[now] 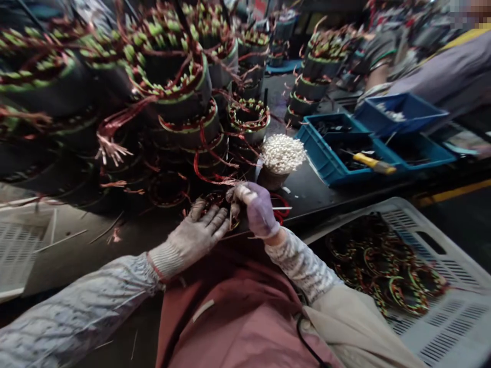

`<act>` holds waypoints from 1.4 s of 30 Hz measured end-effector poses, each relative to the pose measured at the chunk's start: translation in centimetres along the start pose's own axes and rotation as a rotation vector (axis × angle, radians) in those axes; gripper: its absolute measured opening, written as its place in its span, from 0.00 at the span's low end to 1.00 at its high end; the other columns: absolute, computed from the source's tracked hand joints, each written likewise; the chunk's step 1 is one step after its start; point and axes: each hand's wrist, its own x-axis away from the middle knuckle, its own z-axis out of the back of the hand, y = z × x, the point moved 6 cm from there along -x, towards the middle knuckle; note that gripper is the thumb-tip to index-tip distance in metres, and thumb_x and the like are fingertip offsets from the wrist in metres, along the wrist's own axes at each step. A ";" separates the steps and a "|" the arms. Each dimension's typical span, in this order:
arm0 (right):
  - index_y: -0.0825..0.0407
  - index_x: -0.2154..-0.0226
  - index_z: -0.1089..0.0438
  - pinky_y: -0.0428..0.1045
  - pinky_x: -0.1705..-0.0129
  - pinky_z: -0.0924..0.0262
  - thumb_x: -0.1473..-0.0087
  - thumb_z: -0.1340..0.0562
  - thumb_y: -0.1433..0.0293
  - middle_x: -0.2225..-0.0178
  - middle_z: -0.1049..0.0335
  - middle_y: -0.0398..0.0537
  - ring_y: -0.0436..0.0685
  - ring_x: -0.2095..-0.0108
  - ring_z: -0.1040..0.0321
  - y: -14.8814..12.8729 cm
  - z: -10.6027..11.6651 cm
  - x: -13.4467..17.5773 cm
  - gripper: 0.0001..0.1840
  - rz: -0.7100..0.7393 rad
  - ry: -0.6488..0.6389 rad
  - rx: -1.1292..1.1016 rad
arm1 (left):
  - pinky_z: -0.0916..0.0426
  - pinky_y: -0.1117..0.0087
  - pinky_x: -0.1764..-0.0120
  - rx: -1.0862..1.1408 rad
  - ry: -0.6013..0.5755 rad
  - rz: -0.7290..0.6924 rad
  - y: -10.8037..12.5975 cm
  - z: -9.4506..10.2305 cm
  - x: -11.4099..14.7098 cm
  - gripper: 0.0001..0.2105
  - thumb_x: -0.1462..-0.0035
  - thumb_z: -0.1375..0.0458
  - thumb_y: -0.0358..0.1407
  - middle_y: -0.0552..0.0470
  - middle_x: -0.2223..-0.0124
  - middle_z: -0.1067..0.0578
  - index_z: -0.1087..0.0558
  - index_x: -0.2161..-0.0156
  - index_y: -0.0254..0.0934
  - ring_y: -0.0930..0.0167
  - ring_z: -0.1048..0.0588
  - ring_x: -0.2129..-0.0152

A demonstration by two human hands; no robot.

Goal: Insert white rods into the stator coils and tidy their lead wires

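My left hand, in a pale knitted glove, lies with its fingers stretched over a small wire-wound stator at the bench edge. The fingers cover much of that stator. Close beside it my right hand, in a worn glove with a purple back, is closed at the stator's right side. What its fingers hold is hidden. Reddish wire ends reach down toward the right hand from a stack behind. A bundle of thin white sticks stands upright in a round holder just beyond it.
Tall stacks of stators crowd the left and back of the bench. To the right are blue bins and a yellow-handled screwdriver. A white crate holds several stators at lower right. Another person's sleeve reaches in.
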 end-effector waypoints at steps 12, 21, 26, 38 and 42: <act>0.52 0.67 0.27 0.62 0.53 0.41 0.46 0.39 0.62 0.60 0.30 0.54 0.64 0.54 0.37 -7.6 9.8 -2.5 0.10 0.758 0.384 1.445 | 0.34 0.70 0.70 0.038 -0.159 -0.053 -0.7 -0.7 -0.4 0.18 0.40 0.50 0.32 0.47 0.62 0.23 0.33 0.46 0.43 0.67 0.27 0.66; 0.58 0.69 0.27 0.53 0.61 0.36 0.45 0.39 0.67 0.71 0.27 0.55 0.56 0.67 0.30 -9.2 10.8 -1.4 0.09 1.066 0.556 1.061 | 0.34 0.71 0.67 0.332 -0.148 0.084 -0.9 -1.3 -0.2 0.16 0.44 0.44 0.36 0.53 0.59 0.21 0.30 0.49 0.48 0.69 0.28 0.67; 0.57 0.72 0.34 0.48 0.68 0.37 0.44 0.42 0.68 0.77 0.34 0.41 0.48 0.75 0.31 -8.2 12.8 -4.1 0.09 1.003 0.609 0.398 | 0.32 0.69 0.60 0.552 0.006 0.136 -0.9 -1.4 0.4 0.13 0.40 0.49 0.38 0.54 0.50 0.24 0.27 0.52 0.46 0.71 0.26 0.65; 0.55 0.71 0.28 0.46 0.77 0.36 0.44 0.41 0.69 0.75 0.30 0.45 0.50 0.77 0.32 -10.3 9.9 -0.5 0.08 1.033 0.427 0.288 | 0.31 0.67 0.59 0.207 -0.394 0.057 0.1 -1.5 -0.5 0.23 0.41 0.53 0.28 0.49 0.56 0.24 0.39 0.41 0.46 0.65 0.27 0.58; 0.53 0.69 0.27 0.46 0.76 0.34 0.43 0.41 0.71 0.72 0.30 0.44 0.50 0.75 0.30 -10.1 7.1 5.2 0.07 0.938 0.319 0.234 | 0.38 0.56 0.47 0.132 -0.272 -0.061 -0.2 -0.5 -0.7 0.20 0.41 0.53 0.27 0.46 0.59 0.25 0.36 0.44 0.40 0.64 0.27 0.56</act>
